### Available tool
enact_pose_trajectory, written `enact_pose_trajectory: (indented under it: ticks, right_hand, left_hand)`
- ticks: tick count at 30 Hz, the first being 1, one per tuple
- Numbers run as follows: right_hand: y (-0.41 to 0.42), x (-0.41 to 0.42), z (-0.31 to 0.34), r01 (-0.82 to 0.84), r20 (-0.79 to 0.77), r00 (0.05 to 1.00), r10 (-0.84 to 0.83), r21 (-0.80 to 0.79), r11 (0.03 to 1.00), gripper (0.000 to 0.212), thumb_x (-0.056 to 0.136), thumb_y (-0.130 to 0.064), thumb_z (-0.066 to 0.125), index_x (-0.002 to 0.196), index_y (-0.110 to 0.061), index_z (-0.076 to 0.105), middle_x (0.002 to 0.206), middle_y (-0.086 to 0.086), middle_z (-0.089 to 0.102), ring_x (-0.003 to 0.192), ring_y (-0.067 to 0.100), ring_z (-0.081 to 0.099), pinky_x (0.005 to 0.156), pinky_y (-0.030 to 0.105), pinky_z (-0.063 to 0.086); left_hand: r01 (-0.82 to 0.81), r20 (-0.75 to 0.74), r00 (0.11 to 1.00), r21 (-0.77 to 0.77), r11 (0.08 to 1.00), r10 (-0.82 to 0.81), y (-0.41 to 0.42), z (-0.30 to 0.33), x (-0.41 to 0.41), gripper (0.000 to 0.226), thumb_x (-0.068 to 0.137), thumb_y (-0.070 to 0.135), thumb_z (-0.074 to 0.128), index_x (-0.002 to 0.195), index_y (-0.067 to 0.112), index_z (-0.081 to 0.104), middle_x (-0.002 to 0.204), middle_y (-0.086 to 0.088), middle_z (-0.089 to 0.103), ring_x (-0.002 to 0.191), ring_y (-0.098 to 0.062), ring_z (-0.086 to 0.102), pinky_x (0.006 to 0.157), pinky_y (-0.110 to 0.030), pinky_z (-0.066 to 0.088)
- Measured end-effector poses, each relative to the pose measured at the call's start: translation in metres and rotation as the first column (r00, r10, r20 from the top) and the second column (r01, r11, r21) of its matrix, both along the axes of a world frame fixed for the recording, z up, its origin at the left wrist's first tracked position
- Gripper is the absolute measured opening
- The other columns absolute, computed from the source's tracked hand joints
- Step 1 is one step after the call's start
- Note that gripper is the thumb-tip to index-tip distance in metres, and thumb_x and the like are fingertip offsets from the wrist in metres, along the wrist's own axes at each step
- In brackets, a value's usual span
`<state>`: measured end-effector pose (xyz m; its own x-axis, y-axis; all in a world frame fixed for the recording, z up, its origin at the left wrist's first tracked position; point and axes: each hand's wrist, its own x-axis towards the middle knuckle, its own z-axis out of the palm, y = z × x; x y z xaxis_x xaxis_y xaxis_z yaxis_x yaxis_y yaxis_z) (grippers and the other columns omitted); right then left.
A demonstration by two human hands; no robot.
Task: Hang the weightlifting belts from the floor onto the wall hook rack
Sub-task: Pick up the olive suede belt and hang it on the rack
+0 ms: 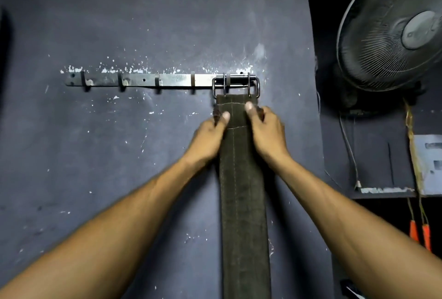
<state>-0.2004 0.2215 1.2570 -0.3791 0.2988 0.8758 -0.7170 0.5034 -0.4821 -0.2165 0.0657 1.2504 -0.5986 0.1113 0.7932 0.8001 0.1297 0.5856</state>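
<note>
A dark suede weightlifting belt [241, 179] is seen hanging flat against the grey wall [95, 155], its double-prong metal buckle [235, 86] set over the rightmost end of the wall hook rack [148, 81]. The strap runs straight down from the buckle and out of the bottom of the view, so its lower end cannot be seen.

The belt is gripped just below the buckle on both edges. The left hand [209, 135] is closed on the left edge, thumb laid on the front face and fingers curled behind; the right hand [267, 129] is closed on the right edge in the same way, thumb on the front.

The belt is judged to be thick, stitched leather: stiff across its width, bending only along its length, fairly heavy, with a rough face unlikely to slip. The weight is concentrated at the steel buckle, so the best hold is taken where it is held now, on the stiff doubled section close to the buckle, which lets the frame be steered onto a hook. Whether the frame is fully seated on a hook cannot be told.

The other hooks [122, 82] on the rack are bare. No containers are in view. A fan [392, 33] stands well apart, to the right.
</note>
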Motion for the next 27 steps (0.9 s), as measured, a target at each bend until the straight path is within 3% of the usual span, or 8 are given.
enact_pose_trajectory:
  ticks: [2, 4, 6, 10, 13, 15, 20, 27]
  right_hand:
    - [-0.003, -0.002, -0.025, 0.003, -0.001, 1.0, -0.002, 0.03, 1.0, 0.039, 0.099, -0.057, 0.058, 0.091, -0.019, 0.066, 0.083, -0.009, 0.071, 0.077, 0.005, 0.063, 0.069, 0.028, 0.043]
    - [-0.009, -0.002, -0.037, -0.038, 0.001, 0.999, 0.038, -0.023, 0.999, 0.044, 0.101, -0.051, 0.059, 0.072, -0.018, 0.059, 0.066, -0.009, 0.064, 0.062, 0.001, 0.056, 0.063, 0.033, 0.043]
    - [-0.016, 0.001, -0.04, -0.073, 0.011, 0.997, 0.074, -0.088, 0.993, 0.05, 0.102, -0.048, 0.06, 0.065, -0.015, 0.054, 0.062, -0.004, 0.062, 0.062, 0.013, 0.055, 0.064, 0.039, 0.047]
    - [-0.022, 0.017, -0.047, -0.266, 0.033, 0.96, 0.278, -0.198, 0.944, 0.053, 0.098, -0.052, 0.06, 0.087, -0.001, 0.07, 0.086, 0.015, 0.079, 0.078, 0.023, 0.07, 0.082, 0.052, 0.06]
    - [-0.019, 0.028, -0.091, -0.344, 0.168, 0.91, 0.38, -0.208, 0.915, 0.055, 0.088, -0.069, 0.058, 0.092, -0.019, 0.08, 0.09, -0.002, 0.083, 0.09, 0.012, 0.079, 0.089, 0.046, 0.064]
    - [-0.02, 0.031, -0.133, -0.3, 0.261, 0.904, 0.338, -0.173, 0.938, 0.057, 0.086, -0.074, 0.057, 0.09, -0.022, 0.08, 0.087, -0.007, 0.083, 0.087, 0.01, 0.079, 0.086, 0.043, 0.065]
    - [-0.02, 0.026, -0.165, -0.231, 0.199, 0.942, 0.269, -0.198, 0.953, 0.047, 0.099, -0.051, 0.06, 0.085, -0.008, 0.074, 0.082, 0.002, 0.081, 0.082, 0.019, 0.077, 0.083, 0.051, 0.062]
    - [-0.01, 0.04, -0.234, -0.385, 0.233, 0.866, 0.443, -0.257, 0.886, 0.063, 0.084, -0.079, 0.061, 0.094, -0.019, 0.079, 0.09, 0.002, 0.083, 0.086, 0.014, 0.078, 0.08, 0.049, 0.065]
  left_hand:
    - [0.036, -0.013, 0.999, 0.04, 0.999, -0.035, 0.007, -0.027, -0.002, 0.042, 0.102, 0.045, 0.053, 0.123, 0.012, 0.071, 0.112, -0.007, 0.079, 0.107, -0.023, 0.075, 0.1, -0.046, 0.058]
    - [0.023, -0.017, 1.0, 0.119, 0.993, -0.021, 0.014, -0.039, -0.001, 0.036, 0.105, 0.036, 0.053, 0.116, 0.008, 0.072, 0.109, -0.011, 0.08, 0.105, -0.024, 0.075, 0.099, -0.051, 0.058]
    - [0.019, -0.016, 1.0, 0.202, 0.979, -0.016, 0.017, -0.039, 0.004, 0.031, 0.107, 0.029, 0.053, 0.111, 0.005, 0.072, 0.107, -0.015, 0.079, 0.097, -0.023, 0.073, 0.097, -0.051, 0.058]
    - [0.096, -0.048, 0.995, 0.273, 0.957, -0.086, 0.014, -0.047, 0.021, 0.026, 0.108, 0.024, 0.051, 0.108, 0.009, 0.073, 0.099, -0.008, 0.08, 0.09, -0.014, 0.074, 0.086, -0.034, 0.062]
    - [0.143, 0.028, 0.987, 0.271, 0.952, -0.156, 0.013, -0.094, 0.034, 0.03, 0.109, 0.027, 0.049, 0.115, 0.01, 0.073, 0.096, 0.005, 0.081, 0.092, -0.004, 0.075, 0.079, -0.018, 0.058]
    - [0.149, 0.102, 0.978, 0.278, 0.949, -0.183, 0.012, -0.14, 0.037, 0.029, 0.108, 0.028, 0.05, 0.113, 0.013, 0.074, 0.098, 0.005, 0.082, 0.096, -0.008, 0.076, 0.081, -0.018, 0.058]
    - [0.108, 0.144, 0.977, 0.321, 0.941, -0.161, 0.021, -0.182, 0.035, 0.03, 0.108, 0.023, 0.052, 0.111, 0.006, 0.076, 0.103, -0.012, 0.081, 0.092, -0.015, 0.077, 0.082, -0.029, 0.062]
    - [0.171, 0.221, 0.939, 0.366, 0.915, -0.264, 0.022, -0.235, 0.065, 0.031, 0.108, 0.027, 0.052, 0.108, 0.01, 0.078, 0.099, -0.002, 0.083, 0.093, -0.011, 0.077, 0.077, -0.02, 0.059]
